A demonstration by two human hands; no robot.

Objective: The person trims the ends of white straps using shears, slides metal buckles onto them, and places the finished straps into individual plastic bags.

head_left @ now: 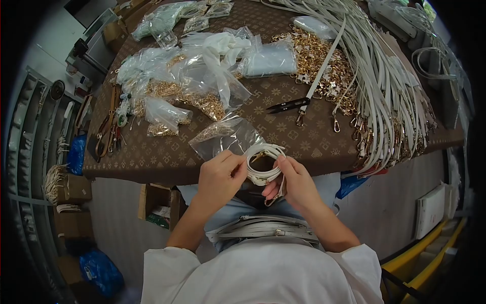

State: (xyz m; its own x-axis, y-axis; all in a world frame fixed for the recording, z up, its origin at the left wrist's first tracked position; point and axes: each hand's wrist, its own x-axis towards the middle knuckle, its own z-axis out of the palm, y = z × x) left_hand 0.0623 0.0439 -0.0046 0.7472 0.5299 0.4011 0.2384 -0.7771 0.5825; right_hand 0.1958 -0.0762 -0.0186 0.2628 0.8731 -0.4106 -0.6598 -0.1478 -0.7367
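Note:
A white strap [264,147] is wound into a round coil just in front of the table's near edge. My left hand [221,177] is closed on the coil's left side. My right hand [295,183] pinches its right side, with a strap end and a gold clasp [272,200] hanging below the fingers. A clear plastic bag [223,137] lies on the table just beyond the coil. More white straps with a buckle [263,228] rest across my lap.
The brown patterned tablecloth [283,133] bears black thread snips [288,105], a heap of gold clasps [324,66], bags of gold hardware [167,116] and a large bundle of white straps [374,91]. An open cardboard box [149,200] stands under the table's left side.

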